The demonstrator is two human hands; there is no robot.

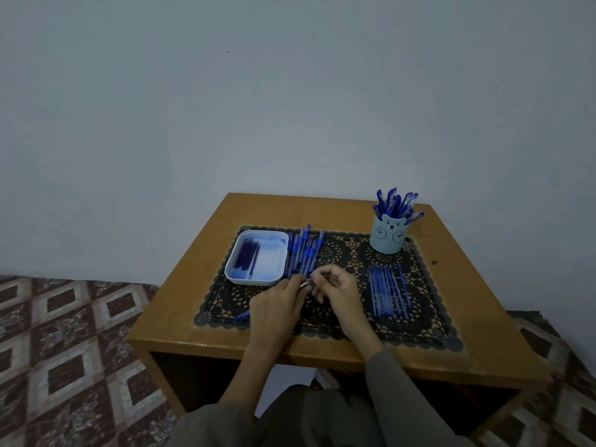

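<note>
At the centre of the table (193,301), head view, both hands worked on one pen (304,284) just above the dark mat (342,253).

1. Hands. The left hand (277,304) was curled round the barrel, hiding most of it. The right hand (338,295) pinched the grey tip between thumb and fingertips (317,275), its other fingers loosely folded.

2. Governing relation. The pen lay between the hands, its long axis running from near-left to far-right. A blue end showed below the left hand (judged to be the same pen). The tip pointed toward the right hand, which was the nearer to it. I judged that any twist or pull at the tip would fall to that hand, with the left bracing the barrel.

3. Surroundings.
- A white tray (230,269), rounded-rectangular and smooth plastic, held dark blue refills and sat left of the hands.
- A row of blue pens (303,253) lay just beside the tray, their near ends close to the fingers.
- A row of clear barrels (388,291) lay right of the right hand.
- A pale cup (388,235) with a bear face stood at the far right, full of capped pens (395,203).

4. Materials. The table was glossy brown wood. The mat had a lace-like openwork pattern with a scalloped edge.
</note>
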